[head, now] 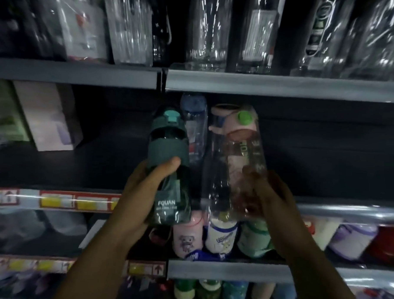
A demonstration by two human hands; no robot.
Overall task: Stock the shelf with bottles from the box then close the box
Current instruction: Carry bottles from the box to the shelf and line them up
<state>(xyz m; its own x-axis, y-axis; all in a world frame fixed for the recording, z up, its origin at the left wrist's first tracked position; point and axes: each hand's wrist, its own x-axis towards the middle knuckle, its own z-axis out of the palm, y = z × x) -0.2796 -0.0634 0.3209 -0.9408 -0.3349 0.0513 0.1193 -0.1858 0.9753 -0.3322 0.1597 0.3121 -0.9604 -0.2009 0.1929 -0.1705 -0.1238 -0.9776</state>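
Box unseen; pink bottle (241, 155) blurred, hands (142, 192) gripping.

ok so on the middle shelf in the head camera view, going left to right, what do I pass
pale boxes → green bottle in the left hand → blue-capped bottle standing behind it → clear bottle with pink lid in the right hand → bare dark shelf.
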